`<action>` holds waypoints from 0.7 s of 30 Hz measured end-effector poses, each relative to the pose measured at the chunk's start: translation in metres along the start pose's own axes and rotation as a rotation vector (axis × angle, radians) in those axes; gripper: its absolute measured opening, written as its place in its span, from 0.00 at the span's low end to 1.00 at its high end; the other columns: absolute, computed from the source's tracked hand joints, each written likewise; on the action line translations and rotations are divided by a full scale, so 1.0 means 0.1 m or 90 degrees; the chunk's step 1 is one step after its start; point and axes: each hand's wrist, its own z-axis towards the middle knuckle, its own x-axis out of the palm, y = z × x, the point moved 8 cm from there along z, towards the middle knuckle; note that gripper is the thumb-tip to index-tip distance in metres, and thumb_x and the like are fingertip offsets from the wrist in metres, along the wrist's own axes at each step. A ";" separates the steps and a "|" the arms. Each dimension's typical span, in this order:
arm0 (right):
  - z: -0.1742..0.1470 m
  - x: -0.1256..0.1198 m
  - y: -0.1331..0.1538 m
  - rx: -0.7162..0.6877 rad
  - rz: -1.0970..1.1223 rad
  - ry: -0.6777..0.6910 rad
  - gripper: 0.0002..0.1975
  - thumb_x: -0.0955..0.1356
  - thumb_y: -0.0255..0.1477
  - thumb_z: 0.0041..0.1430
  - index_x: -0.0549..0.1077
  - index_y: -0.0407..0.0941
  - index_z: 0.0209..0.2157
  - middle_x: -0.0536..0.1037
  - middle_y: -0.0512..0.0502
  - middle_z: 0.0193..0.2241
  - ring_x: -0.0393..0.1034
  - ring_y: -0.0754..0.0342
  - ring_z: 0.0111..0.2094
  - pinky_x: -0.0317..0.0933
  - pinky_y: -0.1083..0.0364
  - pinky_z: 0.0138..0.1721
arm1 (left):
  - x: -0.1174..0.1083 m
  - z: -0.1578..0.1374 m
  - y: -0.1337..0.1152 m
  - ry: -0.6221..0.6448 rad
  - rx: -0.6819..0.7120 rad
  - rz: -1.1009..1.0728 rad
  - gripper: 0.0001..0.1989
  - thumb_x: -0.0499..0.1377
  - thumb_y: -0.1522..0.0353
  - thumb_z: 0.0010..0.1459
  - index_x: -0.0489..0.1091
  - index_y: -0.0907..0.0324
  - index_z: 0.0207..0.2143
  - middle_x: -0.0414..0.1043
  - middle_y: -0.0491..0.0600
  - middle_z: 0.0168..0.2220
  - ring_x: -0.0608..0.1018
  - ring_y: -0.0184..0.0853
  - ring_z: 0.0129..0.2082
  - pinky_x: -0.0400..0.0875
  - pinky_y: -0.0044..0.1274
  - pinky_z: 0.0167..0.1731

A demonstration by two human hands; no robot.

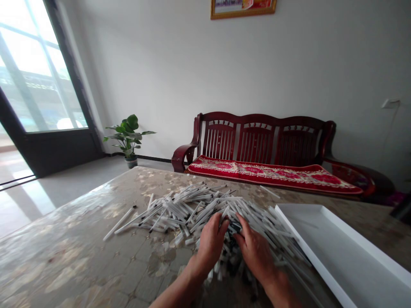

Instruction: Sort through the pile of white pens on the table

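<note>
Spreading across the middle of the worktop (80,256), well in from its left edge: a messy pile of white tubes (181,209), thin, many dark-tipped, pointing every which way. Left hand (211,237) and right hand (256,252) close together over the pile's near part, fingers bent inward, fingertips among the tubes. Left grip: thumb and forefinger curled beside a pale tube, can't tell if it's pinched. Right grip: thumb and forefinger apart, other fingers mostly hidden, can't tell if anything is held. Dark pieces (233,234) between the hands, too blurred to make out. One stray tube (119,223), dark end, lies apart from the pile on the left-edge side; a loose tube (270,192) lies near the far edge. Shallow white tray (343,248) on the right part, its long wall just beside the pile; contact with tubes unclear. Past the far edge: dark red wooden settee (257,117) with a red patterned cover (263,171). Potted plant (128,134) beyond the far left corner, glass door (64,149) further left.
</note>
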 end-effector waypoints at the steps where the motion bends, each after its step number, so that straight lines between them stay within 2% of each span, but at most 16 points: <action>1: 0.00 -0.02 -0.01 0.006 -0.016 -0.009 0.24 0.61 0.30 0.67 0.62 0.44 0.63 0.82 0.46 0.28 0.79 0.47 0.27 0.69 0.53 0.28 | -0.09 0.02 -0.03 -0.022 0.011 0.054 0.09 0.56 0.64 0.61 0.74 0.54 0.39 0.77 0.49 0.37 0.77 0.40 0.38 0.66 0.26 0.39; 3: 0.01 -0.08 -0.04 0.016 -0.047 -0.035 0.22 0.60 0.33 0.69 0.64 0.42 0.61 0.82 0.45 0.27 0.78 0.47 0.26 0.68 0.53 0.27 | -0.25 0.06 -0.08 -0.058 0.032 0.174 0.15 0.49 0.65 0.66 0.72 0.53 0.48 0.75 0.52 0.45 0.76 0.41 0.44 0.66 0.27 0.43; 5: 0.01 -0.13 -0.05 0.017 -0.067 -0.069 0.21 0.58 0.35 0.71 0.67 0.42 0.59 0.83 0.43 0.29 0.79 0.48 0.27 0.69 0.54 0.28 | -0.39 0.11 -0.06 -0.082 0.023 0.279 0.19 0.45 0.67 0.68 0.71 0.53 0.53 0.74 0.53 0.48 0.75 0.41 0.48 0.66 0.28 0.46; 9: 0.00 -0.14 -0.04 -0.003 -0.054 -0.095 0.20 0.57 0.34 0.71 0.70 0.42 0.56 0.83 0.41 0.33 0.79 0.49 0.29 0.71 0.54 0.33 | -0.48 0.23 0.06 -0.082 -0.028 0.416 0.22 0.47 0.72 0.66 0.69 0.53 0.58 0.72 0.53 0.53 0.73 0.42 0.50 0.67 0.28 0.45; 13: -0.02 -0.08 -0.05 -0.018 -0.031 -0.086 0.19 0.57 0.33 0.71 0.71 0.43 0.56 0.84 0.41 0.35 0.80 0.50 0.33 0.72 0.54 0.37 | -0.38 0.35 0.05 -0.025 -0.017 0.476 0.25 0.47 0.75 0.64 0.69 0.54 0.59 0.73 0.54 0.53 0.72 0.44 0.49 0.67 0.29 0.46; 16: -0.03 -0.06 -0.08 -0.020 -0.024 -0.086 0.19 0.57 0.32 0.71 0.71 0.43 0.56 0.84 0.41 0.37 0.80 0.50 0.34 0.72 0.54 0.37 | -0.36 0.48 -0.05 -0.023 0.020 0.480 0.26 0.50 0.74 0.63 0.66 0.55 0.62 0.72 0.54 0.55 0.71 0.45 0.52 0.66 0.30 0.50; 19: -0.03 -0.07 -0.08 -0.019 -0.024 -0.101 0.19 0.57 0.32 0.71 0.71 0.43 0.55 0.84 0.41 0.37 0.80 0.50 0.34 0.71 0.54 0.36 | -0.49 0.65 -0.10 -0.041 0.049 0.503 0.26 0.54 0.69 0.62 0.62 0.56 0.64 0.68 0.55 0.59 0.68 0.45 0.57 0.61 0.31 0.56; 21: -0.03 -0.07 -0.08 -0.018 -0.027 -0.107 0.19 0.57 0.32 0.71 0.72 0.44 0.55 0.84 0.42 0.35 0.80 0.51 0.33 0.71 0.54 0.36 | -0.64 0.77 0.01 -0.030 0.013 0.555 0.24 0.53 0.69 0.63 0.65 0.54 0.61 0.68 0.52 0.59 0.70 0.42 0.55 0.61 0.29 0.56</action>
